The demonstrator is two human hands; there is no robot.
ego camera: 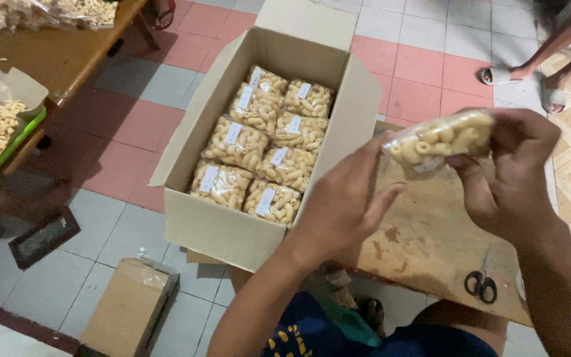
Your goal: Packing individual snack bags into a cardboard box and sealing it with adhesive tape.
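A tiled floor (431, 59) of pink and grey squares is filling most of the view. On it, a big cardboard box (232, 231) is sitting open at the centre, flaps up, and it is holding rows of clear packets of pale snack pieces (262, 149), each with a small white label, lying side by side and filling the bottom. At 4 o'clock from the box, a worn wooden surface (431, 244) is lying just beside the box's right wall; a pair of black-handled scissors (481, 285) is resting near its lower edge. At 10 o'clock a second, brown wooden surface (61, 56) is carrying a green tray (18, 142) heaped with loose snack pieces. At 7 o'clock a smaller closed carton (127, 307) is standing on the floor. At 2 o'clock another person's sandalled feet (527, 84) are standing well apart from the work.

The right hand (513, 168) is holding a single snack packet (439, 140) above the worn surface, at 3 o'clock from the box; its grip is closed on the packet's right end, fingers curling over the top and thumb below. The left hand (345, 198) is hovering just beside the packet's left end, its grip loose and open, fingertips reaching up to the plastic; whether they are touching it, I cannot tell.
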